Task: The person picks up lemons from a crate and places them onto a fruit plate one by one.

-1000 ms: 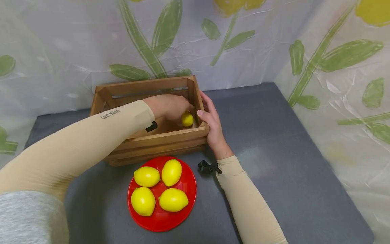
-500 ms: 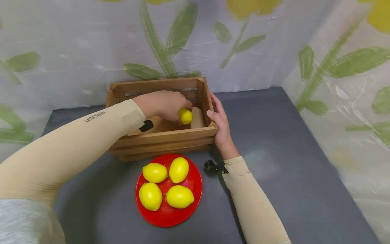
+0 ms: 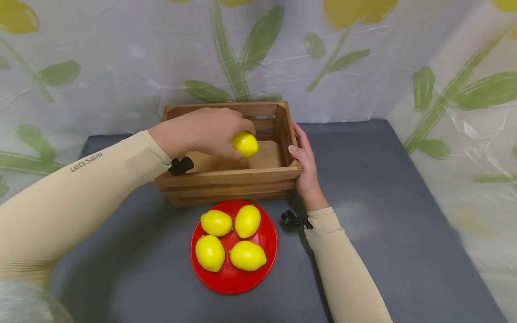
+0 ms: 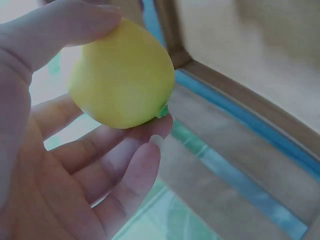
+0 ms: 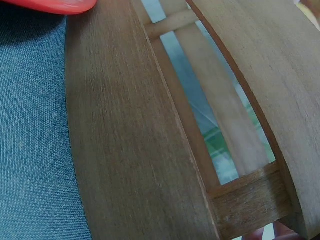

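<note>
My left hand (image 3: 206, 130) pinches a yellow lemon (image 3: 245, 144) above the wooden crate (image 3: 230, 179). Up close in the left wrist view, the thumb lies on one side of the lemon (image 4: 122, 75) and the fingertips on the other, with its green stem end showing. At the crate's right end my right hand (image 3: 305, 168) grips the end wall, thumb over the rim and fingers along the outside. The right wrist view shows mainly the crate's slats (image 5: 120, 130); only a bit of fingers appears at its bottom edge.
In front of the crate, a red plate (image 3: 232, 287) holds several lemons (image 3: 248, 255). All stands on a dark grey table (image 3: 363, 179). Behind and to the right hang pale sheets (image 3: 141, 54) painted with flowers.
My left hand has lifted the lemon from the crate's right inner corner, up and leftward relative to the crate. The right hand keeps its grip. The whole view has shifted slightly.
</note>
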The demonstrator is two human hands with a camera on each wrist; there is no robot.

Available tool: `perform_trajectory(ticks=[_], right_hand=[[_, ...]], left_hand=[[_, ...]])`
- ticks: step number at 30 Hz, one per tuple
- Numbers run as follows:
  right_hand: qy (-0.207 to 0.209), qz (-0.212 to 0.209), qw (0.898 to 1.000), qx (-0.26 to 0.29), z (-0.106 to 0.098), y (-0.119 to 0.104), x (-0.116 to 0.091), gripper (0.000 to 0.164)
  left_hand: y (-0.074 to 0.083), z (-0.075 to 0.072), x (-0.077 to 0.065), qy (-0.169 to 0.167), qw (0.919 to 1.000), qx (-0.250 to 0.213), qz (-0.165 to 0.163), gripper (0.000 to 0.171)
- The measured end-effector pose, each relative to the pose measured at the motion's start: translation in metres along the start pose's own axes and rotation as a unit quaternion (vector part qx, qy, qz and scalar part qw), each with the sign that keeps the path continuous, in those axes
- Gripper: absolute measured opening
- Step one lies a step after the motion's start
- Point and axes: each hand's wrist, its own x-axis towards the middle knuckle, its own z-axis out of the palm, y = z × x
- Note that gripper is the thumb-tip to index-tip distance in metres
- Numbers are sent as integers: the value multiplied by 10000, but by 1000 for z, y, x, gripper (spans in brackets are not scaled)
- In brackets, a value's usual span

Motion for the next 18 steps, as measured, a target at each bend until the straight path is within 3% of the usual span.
perform_trajectory(ticks=[8, 18], right_hand=[[-11, 11, 10000, -9, -5, 0, 1, 71], [-64, -36, 9999, -84, -6, -4, -1, 69]], left_hand=[[18, -14, -23, 278, 9996, -97, 54, 52], [71, -19, -57, 517, 9964, -262, 616, 47]])
